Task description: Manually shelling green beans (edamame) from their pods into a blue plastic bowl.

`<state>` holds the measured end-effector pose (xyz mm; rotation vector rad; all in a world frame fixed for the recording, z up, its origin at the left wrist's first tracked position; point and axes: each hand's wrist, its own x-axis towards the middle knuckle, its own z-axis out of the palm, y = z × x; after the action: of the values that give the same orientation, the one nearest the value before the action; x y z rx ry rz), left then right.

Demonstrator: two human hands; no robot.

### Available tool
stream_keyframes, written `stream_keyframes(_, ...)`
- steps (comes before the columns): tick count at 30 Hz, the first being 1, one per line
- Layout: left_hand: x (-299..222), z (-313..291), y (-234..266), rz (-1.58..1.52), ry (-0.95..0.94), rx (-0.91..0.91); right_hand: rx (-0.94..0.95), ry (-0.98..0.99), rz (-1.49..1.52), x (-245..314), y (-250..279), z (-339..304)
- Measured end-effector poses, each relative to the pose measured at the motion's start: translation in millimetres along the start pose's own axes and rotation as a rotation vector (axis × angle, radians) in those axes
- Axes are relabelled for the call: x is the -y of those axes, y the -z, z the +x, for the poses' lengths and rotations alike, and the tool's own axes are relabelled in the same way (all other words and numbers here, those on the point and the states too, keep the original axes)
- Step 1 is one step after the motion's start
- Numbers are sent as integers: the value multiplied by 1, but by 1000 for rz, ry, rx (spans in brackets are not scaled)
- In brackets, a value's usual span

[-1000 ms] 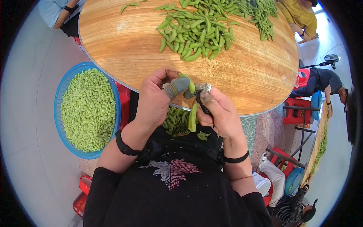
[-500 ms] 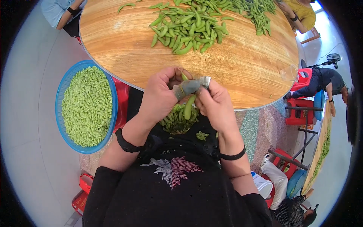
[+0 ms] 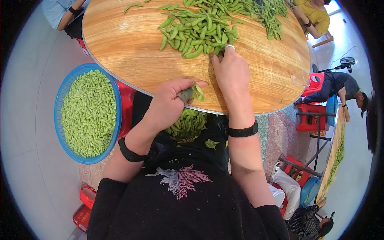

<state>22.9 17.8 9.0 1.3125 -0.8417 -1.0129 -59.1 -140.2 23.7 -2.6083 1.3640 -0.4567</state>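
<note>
The left hand [image 3: 164,107] is curled, its gray-covered thumb pressed toward the fingers on a split green pod [image 3: 198,93]. This hand hangs just over the near edge of the table. The right hand [image 3: 233,72] reaches farther in, knuckles up, fingertips bent down at the near edge of the pod heap [image 3: 196,34]; whether they pinch a pod cannot be told, as the hand hides them. A black band circles each wrist.

The table [image 3: 132,56] is rounded, with striped wood grain and a pale rim. More pods [image 3: 274,24] lie toward its far side, and a clear cup [image 3: 301,78] stands near its right edge. Below the left hand, green pieces [image 3: 188,126] lie heaped in the lap. To the left, a blue basin [image 3: 58,120] is full of shelled beans [image 3: 90,116], beside a red stool [image 3: 127,106].

A person in yellow [image 3: 316,18] and one in light blue [image 3: 60,14] sit at the table. To the right, two others are at a long table [image 3: 340,122] strewn with greens. The floor [image 3: 40,168] is pale gray at left.
</note>
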Motion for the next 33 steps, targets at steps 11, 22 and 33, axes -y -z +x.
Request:
stream_keyframes(11, 1, 19, -16, -230, -30, -62, 53, -29, 712, -10, 22, -49)
stream_keyframes(22, 15, 20, -18, -669, -1, -123, 748, -235, 1627, -13, 33, -77)
stream_keyframes(33, 11, 14, -11, -832, 158, -76, 765, -421, 1730, -10, 23, -72)
